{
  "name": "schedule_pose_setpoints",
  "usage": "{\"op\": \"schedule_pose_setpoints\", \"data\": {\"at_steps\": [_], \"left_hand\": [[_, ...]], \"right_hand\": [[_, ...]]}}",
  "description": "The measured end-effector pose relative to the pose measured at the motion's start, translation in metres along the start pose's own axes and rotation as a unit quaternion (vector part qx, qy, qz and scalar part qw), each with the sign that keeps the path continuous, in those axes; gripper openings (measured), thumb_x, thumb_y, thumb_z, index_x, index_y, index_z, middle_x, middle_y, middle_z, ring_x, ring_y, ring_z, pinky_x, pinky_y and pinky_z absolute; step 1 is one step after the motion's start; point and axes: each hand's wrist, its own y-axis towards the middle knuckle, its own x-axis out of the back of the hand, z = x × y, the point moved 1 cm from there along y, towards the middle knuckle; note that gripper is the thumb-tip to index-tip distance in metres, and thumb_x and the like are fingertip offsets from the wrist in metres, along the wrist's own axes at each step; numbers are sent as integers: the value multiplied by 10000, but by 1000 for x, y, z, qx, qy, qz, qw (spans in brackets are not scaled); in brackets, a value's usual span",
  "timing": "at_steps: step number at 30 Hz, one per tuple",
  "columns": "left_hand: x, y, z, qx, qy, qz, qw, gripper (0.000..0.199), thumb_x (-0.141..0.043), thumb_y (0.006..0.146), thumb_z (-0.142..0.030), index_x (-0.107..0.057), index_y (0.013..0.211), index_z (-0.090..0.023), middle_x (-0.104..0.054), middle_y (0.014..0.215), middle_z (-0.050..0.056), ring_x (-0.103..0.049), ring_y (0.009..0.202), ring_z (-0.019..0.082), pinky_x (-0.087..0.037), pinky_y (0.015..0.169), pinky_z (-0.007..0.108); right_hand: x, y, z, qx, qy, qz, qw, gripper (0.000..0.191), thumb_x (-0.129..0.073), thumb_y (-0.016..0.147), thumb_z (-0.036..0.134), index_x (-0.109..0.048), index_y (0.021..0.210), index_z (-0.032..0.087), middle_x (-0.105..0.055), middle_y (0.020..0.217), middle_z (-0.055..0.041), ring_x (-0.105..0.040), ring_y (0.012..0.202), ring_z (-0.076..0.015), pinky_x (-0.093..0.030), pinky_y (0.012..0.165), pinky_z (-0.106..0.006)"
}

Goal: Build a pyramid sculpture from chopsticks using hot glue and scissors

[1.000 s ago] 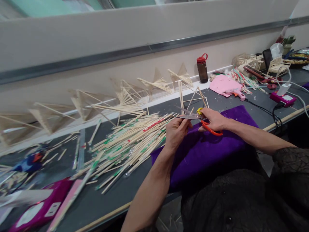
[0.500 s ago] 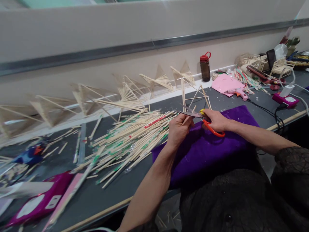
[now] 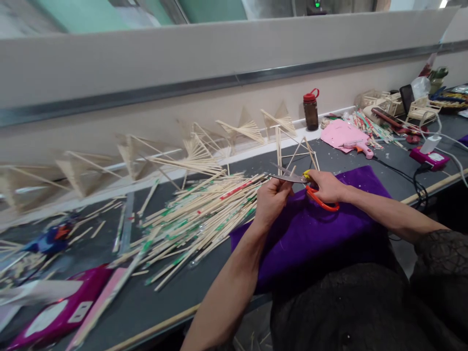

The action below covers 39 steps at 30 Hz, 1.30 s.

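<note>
My right hand (image 3: 325, 186) grips scissors (image 3: 322, 201) with orange and yellow handles, their blades parted and pointing left. Just below the blades, my left hand (image 3: 272, 197) pinches a thin wooden stick (image 3: 293, 170), whose tip shows between the blades. Both hands are over a purple cloth (image 3: 310, 236) at the table's front edge. Behind them stands a small open frame of sticks (image 3: 280, 148). A large pile of wooden sticks (image 3: 204, 209), some in printed wrappers, lies left of my left hand.
Fan-shaped stick structures (image 3: 243, 130) line the wall. A red-capped bottle (image 3: 310, 111), pink glue gun (image 3: 360, 147) with cable, and pink sheet (image 3: 338, 134) are behind right. A magenta box (image 3: 66, 309) lies front left.
The view has tilted slightly upward, so the scene sits lower. The stick in my left hand shows less above the blades. Both hands keep their holds.
</note>
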Motion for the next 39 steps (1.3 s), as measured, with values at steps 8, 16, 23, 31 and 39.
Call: {"op": "schedule_pose_setpoints", "data": {"at_steps": [8,16,23,31,39], "left_hand": [[0,1,3,-7,2,16,1000,327,-625,790,-459,-586,612,-187,-547,497,-20,-404,420,91,-304,437,226],[-1,0,4,-2,4,23,1000,319,-616,806,-446,-602,627,-182,-571,524,-14,-443,446,98,-327,448,221],[-1,0,6,-8,12,23,1000,349,-614,817,-470,-627,634,-172,-574,517,-10,-427,431,95,-316,438,221],[-3,0,6,-18,36,11,999,371,-595,832,-467,-613,595,-182,-559,501,-17,-418,438,96,-305,446,227],[-4,0,9,-31,47,1,998,378,-587,838,-481,-614,602,-186,-554,488,-13,-456,461,111,-319,461,228]], "right_hand": [[-2,2,-6,39,10,-7,999,298,-629,717,327,-535,958,178,-553,818,-1,-447,681,-134,-333,654,-259],[-2,1,-7,38,-8,-4,999,243,-626,716,332,-499,874,199,-536,793,7,-435,674,-134,-332,647,-256],[-2,2,-8,37,-30,1,999,227,-616,718,313,-448,831,211,-513,773,14,-448,677,-140,-328,636,-257],[-2,2,-11,41,-32,-5,999,220,-612,732,321,-497,876,200,-558,805,-5,-480,688,-150,-349,644,-264],[-1,1,-10,37,-47,-8,998,243,-636,726,348,-519,877,199,-574,813,-6,-479,693,-149,-340,639,-261]]}}
